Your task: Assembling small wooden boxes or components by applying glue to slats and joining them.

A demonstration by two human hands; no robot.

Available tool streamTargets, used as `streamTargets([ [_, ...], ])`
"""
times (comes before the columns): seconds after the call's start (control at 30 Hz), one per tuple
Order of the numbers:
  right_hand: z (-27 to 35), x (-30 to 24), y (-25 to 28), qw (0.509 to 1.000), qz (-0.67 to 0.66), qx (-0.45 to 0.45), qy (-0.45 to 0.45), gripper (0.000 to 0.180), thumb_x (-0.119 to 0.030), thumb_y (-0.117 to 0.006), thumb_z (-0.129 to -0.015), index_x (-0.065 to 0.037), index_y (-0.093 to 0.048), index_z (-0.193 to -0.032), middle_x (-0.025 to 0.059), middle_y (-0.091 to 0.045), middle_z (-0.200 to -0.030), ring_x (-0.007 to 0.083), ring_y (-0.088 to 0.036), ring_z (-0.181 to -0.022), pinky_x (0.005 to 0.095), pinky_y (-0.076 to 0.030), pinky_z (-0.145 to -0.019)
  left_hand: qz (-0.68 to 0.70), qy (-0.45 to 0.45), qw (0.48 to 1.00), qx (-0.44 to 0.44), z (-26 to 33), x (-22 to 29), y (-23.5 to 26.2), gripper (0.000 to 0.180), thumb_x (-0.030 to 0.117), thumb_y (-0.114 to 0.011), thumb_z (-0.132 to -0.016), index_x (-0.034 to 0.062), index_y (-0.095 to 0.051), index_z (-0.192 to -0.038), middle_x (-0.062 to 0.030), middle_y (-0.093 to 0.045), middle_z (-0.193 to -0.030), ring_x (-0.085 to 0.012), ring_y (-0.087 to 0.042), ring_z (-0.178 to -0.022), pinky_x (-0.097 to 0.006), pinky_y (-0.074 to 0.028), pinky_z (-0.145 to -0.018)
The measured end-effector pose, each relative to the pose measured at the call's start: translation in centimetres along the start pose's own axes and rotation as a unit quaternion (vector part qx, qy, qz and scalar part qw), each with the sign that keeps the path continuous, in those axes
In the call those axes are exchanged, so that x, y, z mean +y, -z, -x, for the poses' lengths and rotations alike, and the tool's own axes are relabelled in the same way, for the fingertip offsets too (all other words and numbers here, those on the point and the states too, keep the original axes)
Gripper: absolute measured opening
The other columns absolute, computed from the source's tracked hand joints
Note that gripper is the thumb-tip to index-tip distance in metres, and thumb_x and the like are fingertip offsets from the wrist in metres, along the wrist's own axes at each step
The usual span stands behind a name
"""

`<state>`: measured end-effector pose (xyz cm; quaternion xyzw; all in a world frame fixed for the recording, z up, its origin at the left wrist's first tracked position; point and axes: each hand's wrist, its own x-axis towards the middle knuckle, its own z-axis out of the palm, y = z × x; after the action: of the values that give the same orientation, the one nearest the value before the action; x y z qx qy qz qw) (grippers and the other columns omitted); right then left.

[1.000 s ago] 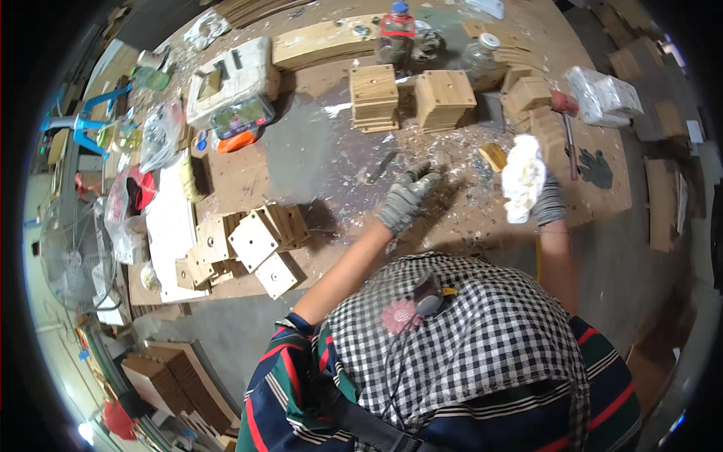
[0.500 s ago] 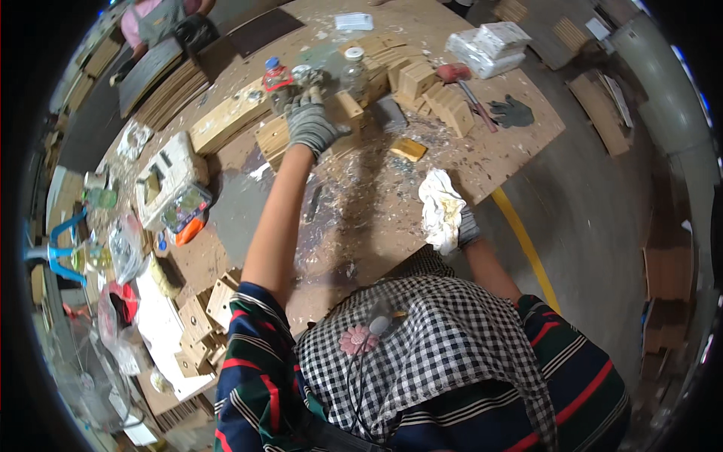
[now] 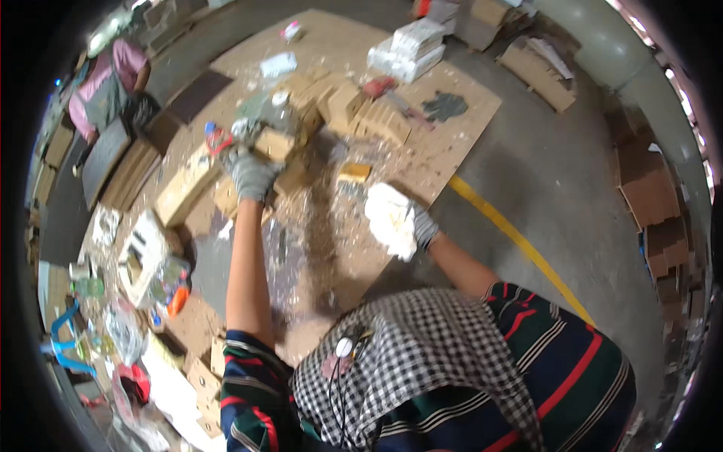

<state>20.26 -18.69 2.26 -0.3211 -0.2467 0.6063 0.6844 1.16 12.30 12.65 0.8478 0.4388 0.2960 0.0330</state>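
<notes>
My left hand (image 3: 252, 178), in a grey knit glove, reaches over the wooden blocks at the back left of the worktable. Its fingers are blurred beside a light wooden block (image 3: 274, 144), and whether they grip it I cannot tell. Just beyond the fingers stand a bottle with a red label and blue cap (image 3: 218, 138) and a clear jar with a white lid (image 3: 279, 113). My right hand (image 3: 424, 228), also gloved, is closed on a crumpled white cloth (image 3: 390, 220) above the table's right edge. A yellow-brown block (image 3: 354, 172) lies between the hands.
The worktable (image 3: 331, 260) is strewn with flakes. Stacked wooden blocks (image 3: 345, 105), a red-headed mallet (image 3: 379, 87), a dark glove (image 3: 444, 106) and white wrapped packs (image 3: 407, 51) are at the back. A foam box (image 3: 144, 256) sits left. Another person (image 3: 113, 87) is at far left.
The whole view has swung, so the table's contents appear lower and further left. My left hand stays by the blocks and bottle, its fingers less plainly outstretched. My right hand still holds the white cloth.
</notes>
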Motion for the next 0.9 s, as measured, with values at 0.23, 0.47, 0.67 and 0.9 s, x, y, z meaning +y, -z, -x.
streamTargets([
  [0.23,-1.5,-1.2,-0.2,0.998,0.044,0.027,-0.019,0.047,-0.011,-0.038,-0.096,-0.007,-0.029,-0.141,0.0057,-0.043,-0.136,0.0170,-0.048,-0.117,0.0307,-0.041,-0.097,0.564,0.179,0.806,-0.010,8.0,2.1,0.8,0.069,0.015,-0.085,-0.063,-0.0042,-0.049,-0.118,-0.0116,-0.062,-0.105,-0.0190,-0.059,-0.092,-0.031,-0.050,-0.083],
  [0.47,-0.2,1.1,1.9,0.991,0.080,0.096,-0.052,0.037,-0.027,-0.038,-0.098,-0.013,-0.043,-0.131,0.0019,-0.057,-0.114,0.0161,-0.058,-0.098,0.0301,-0.051,-0.080,0.629,0.266,0.727,-0.074,24.1,1.0,-1.1,0.079,0.009,-0.085,-0.061,0.0032,-0.042,-0.126,-0.0069,-0.055,-0.113,-0.0176,-0.054,-0.099,-0.032,-0.046,-0.089],
  [0.67,-2.4,0.5,-2.1,0.976,-0.156,0.006,-0.148,0.031,-0.026,-0.041,-0.098,-0.010,-0.049,-0.122,0.0026,-0.060,-0.100,0.0163,-0.059,-0.085,0.0297,-0.052,-0.074,0.744,0.260,0.615,0.038,25.9,2.8,0.2,0.093,0.010,-0.084,-0.057,0.0074,-0.029,-0.132,-0.0087,-0.042,-0.122,-0.0191,-0.045,-0.112,-0.033,-0.040,-0.098],
  [0.9,-5.8,3.2,-9.7,0.937,0.336,0.096,-0.024,0.028,-0.022,-0.067,-0.083,-0.002,-0.064,-0.102,0.0030,-0.065,-0.090,0.0103,-0.059,-0.079,0.0234,-0.049,-0.068,0.387,0.133,0.912,0.037,27.4,1.5,-2.4,0.102,0.022,-0.086,-0.051,0.0088,-0.027,-0.133,-0.0095,-0.041,-0.123,-0.0229,-0.045,-0.113,-0.034,-0.038,-0.099],
])
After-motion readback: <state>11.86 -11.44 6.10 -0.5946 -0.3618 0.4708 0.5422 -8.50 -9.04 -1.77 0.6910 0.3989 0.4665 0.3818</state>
